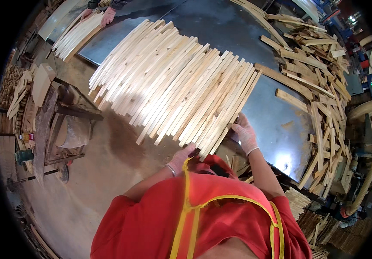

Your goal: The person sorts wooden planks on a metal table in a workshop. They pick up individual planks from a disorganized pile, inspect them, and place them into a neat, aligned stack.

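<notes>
A wide row of pale wooden strips [164,82] lies side by side on a dark metal table, its near ends jutting past the table edge at uneven lengths. My left hand [180,160], in a pinkish work glove, is closed at the near ends of the strips on the right part of the row. Against the row's right side, close to its near end, my right hand [245,136] grips the outermost strips, thumb and fingers bent. Some fingers of both hands are hidden by the wood.
The metal table [272,121] shows bare surface right of the row. Scattered wood offcuts [319,77] pile along its right side. At the far left, another person's gloved hands [107,16] rest on a second batch of strips [76,36]. A wooden stand [52,125] is at left.
</notes>
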Demonstrator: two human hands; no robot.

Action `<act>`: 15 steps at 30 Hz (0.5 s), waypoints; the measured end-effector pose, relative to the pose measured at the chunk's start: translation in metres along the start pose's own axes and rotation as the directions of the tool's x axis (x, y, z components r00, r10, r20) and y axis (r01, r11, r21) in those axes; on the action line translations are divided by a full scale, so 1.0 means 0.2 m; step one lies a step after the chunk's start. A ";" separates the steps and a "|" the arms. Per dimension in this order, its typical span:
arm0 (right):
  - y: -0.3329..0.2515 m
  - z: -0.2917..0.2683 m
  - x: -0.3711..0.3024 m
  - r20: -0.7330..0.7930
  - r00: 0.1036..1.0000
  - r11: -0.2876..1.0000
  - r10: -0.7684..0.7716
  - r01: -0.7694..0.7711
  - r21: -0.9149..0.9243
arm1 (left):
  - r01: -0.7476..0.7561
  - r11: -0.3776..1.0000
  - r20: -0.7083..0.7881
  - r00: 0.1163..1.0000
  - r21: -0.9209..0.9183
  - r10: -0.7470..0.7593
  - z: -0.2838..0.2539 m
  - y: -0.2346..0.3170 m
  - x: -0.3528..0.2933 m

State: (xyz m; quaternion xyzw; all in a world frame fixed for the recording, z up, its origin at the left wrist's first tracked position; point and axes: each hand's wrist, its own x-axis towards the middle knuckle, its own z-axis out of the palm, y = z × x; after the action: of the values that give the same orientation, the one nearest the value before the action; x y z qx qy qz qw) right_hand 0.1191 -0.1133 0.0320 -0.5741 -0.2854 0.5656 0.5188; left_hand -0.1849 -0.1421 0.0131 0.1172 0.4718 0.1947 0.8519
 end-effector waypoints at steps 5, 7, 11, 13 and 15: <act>-0.01 -0.12 -0.04 -0.124 0.990 0.958 0.066 -0.097 -0.269 | -0.146 0.988 -0.051 0.988 -0.050 0.143 -0.07 -0.15 0.18; -0.02 -0.14 -0.04 -0.121 0.991 0.970 -0.051 0.021 -0.243 | -0.159 0.975 -0.155 0.971 0.152 0.182 0.14 0.03 -0.11; -0.45 0.36 -0.18 -0.147 0.927 0.936 0.346 -0.331 0.118 | -0.206 0.930 -0.012 0.976 0.304 0.220 0.24 0.28 -0.40; -0.31 0.40 -0.12 0.203 0.916 0.844 0.345 -0.398 0.359 | -0.302 0.642 0.212 0.953 0.704 0.217 0.27 0.43 -0.44; -0.30 0.52 -0.11 0.259 0.925 0.785 0.278 -0.375 0.493 | -0.310 0.662 0.252 0.950 0.683 0.184 0.27 0.47 -0.48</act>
State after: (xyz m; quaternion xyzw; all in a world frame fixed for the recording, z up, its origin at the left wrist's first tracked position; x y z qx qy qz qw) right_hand 0.0313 -0.0872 0.1125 -0.3966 -0.0566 0.7511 0.5248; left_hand -0.2058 -0.1010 0.1512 0.5170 0.4191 0.0999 0.7396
